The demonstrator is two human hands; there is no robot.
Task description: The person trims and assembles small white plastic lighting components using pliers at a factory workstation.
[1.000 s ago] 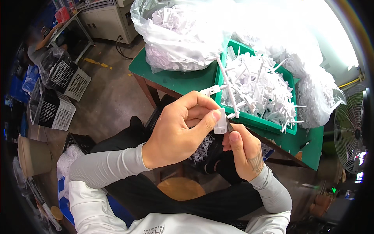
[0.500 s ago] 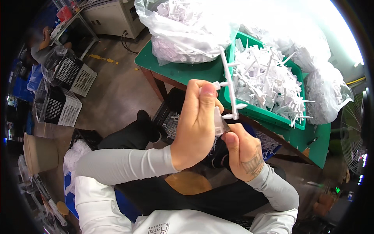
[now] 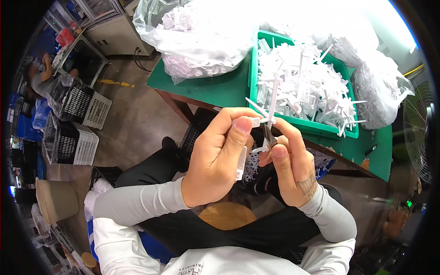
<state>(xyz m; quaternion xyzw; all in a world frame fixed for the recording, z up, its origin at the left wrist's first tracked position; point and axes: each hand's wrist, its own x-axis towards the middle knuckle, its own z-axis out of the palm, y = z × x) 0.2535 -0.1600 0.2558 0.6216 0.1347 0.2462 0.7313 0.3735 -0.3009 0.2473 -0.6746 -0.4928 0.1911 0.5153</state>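
Observation:
My left hand (image 3: 214, 160) is closed on a white plastic part (image 3: 241, 164), pinched between thumb and fingers. A thin branched sprue (image 3: 274, 101) stands up beside its fingertips, joined to a white piece at the thumb. My right hand (image 3: 293, 172) grips small metal nippers (image 3: 270, 136), whose handles are mostly hidden in the palm. The jaws point up at the lower end of the sprue, close to the left fingertips. Just beyond the hands is a green bin (image 3: 253, 75) heaped with white plastic pieces and sprues.
The bin stands on a green table (image 3: 195, 94), between a clear bag of white parts (image 3: 206, 55) and another full bag (image 3: 378, 101). A fan (image 3: 418, 133) is at the right. Crates (image 3: 82, 103), a beige bucket (image 3: 57, 197) and a seated person (image 3: 41, 75) are at the left.
Both hands have come closer together, the left moving down and leftward. The sprue is turned in the left hand, and the nippers now point up at its lower end.

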